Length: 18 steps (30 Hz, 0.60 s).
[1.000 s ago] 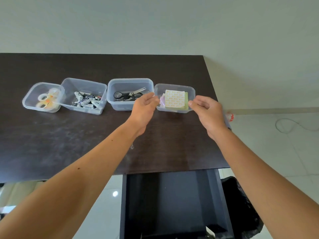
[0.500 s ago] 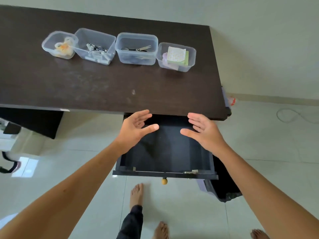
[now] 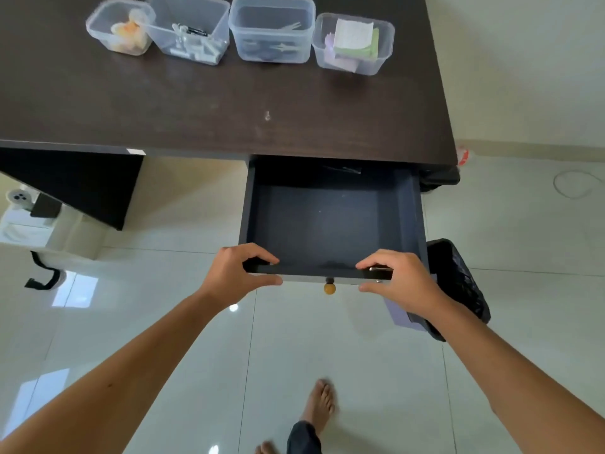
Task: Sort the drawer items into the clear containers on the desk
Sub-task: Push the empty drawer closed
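The dark drawer (image 3: 332, 221) stands pulled out under the desk, and its floor looks bare. My left hand (image 3: 235, 273) grips the left part of the drawer's front edge. My right hand (image 3: 401, 281) grips the right part of that edge. A small round knob (image 3: 329, 288) sticks out between them. On the dark desk (image 3: 196, 103) stand several clear containers in a row: one with tape rolls (image 3: 121, 26), one with batteries (image 3: 190, 29), one with scissors (image 3: 271, 29), one with paper pads (image 3: 353, 44).
A black mesh waste bin (image 3: 458, 283) stands on the tiled floor just right of the drawer. Bare feet (image 3: 319, 404) are below on the floor. A white object with a black cable (image 3: 29, 221) sits at the far left.
My hands left the paper container, came down over the open drawer and now clamp its front edge. The view has tilted down toward the drawer and floor.
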Motion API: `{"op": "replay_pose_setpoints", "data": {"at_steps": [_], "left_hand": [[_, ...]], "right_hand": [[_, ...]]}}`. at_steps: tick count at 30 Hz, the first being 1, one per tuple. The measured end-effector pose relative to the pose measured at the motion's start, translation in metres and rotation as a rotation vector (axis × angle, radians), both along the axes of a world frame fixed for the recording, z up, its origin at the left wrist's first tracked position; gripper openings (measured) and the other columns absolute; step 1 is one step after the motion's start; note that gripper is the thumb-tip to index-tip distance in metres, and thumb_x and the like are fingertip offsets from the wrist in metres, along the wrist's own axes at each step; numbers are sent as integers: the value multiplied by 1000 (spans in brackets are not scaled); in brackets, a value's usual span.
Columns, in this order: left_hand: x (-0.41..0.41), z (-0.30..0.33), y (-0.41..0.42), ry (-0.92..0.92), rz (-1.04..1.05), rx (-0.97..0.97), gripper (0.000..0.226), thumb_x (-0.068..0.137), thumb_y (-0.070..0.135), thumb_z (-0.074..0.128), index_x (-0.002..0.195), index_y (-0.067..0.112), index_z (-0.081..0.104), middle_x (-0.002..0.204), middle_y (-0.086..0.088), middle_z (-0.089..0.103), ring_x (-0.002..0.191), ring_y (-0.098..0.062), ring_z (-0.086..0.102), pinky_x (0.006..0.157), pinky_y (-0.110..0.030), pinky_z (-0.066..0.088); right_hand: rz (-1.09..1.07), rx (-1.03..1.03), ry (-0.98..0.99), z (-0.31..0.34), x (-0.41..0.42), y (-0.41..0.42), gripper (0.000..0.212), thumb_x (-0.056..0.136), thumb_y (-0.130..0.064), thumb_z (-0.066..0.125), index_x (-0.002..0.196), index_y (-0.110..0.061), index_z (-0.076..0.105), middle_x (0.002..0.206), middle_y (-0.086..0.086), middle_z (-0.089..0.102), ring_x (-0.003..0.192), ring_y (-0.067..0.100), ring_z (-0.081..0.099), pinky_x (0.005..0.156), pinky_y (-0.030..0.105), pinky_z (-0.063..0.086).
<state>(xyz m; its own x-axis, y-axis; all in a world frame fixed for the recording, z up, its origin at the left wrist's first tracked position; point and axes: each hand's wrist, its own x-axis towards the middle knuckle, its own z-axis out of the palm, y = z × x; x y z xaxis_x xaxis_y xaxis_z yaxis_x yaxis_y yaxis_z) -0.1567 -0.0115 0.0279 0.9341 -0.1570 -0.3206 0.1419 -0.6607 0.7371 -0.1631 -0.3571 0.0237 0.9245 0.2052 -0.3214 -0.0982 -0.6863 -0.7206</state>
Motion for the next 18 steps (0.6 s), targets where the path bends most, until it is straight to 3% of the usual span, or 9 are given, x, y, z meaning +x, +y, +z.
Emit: {"op": "replay_pose_setpoints", "data": {"at_steps": [4,10,14,18], "left_hand": [[0,-9,1,-67,21,-15,31,68,35,93,95,27,81,98,15,75,94,-4,70,84,-14,55],[7,-16,4,-130,-2,-33,31,67,32,95,94,23,82,95,11,77,87,-7,72,78,-8,55],[8,-16,5,-159,-28,-44,31,66,31,95,93,21,83,92,10,77,84,-7,73,78,-12,58],[15,-13,10,-184,18,-80,31,66,31,96,93,22,83,93,13,77,89,0,70,76,-5,51]], "right_hand": [[-37,19,-132,-8,-4,-2,29,72,-21,97,98,-24,84,96,-17,78,94,4,74,91,29,59],[-94,52,-243,-10,-8,-2,32,67,-24,100,95,-22,85,93,-16,79,92,3,74,85,14,56],[-91,56,-271,-8,-9,-4,31,66,-23,100,94,-20,86,92,-14,79,90,5,75,84,15,57],[-102,69,-259,-4,-1,1,30,67,-24,100,94,-21,86,93,-14,79,91,4,74,83,13,56]]}}
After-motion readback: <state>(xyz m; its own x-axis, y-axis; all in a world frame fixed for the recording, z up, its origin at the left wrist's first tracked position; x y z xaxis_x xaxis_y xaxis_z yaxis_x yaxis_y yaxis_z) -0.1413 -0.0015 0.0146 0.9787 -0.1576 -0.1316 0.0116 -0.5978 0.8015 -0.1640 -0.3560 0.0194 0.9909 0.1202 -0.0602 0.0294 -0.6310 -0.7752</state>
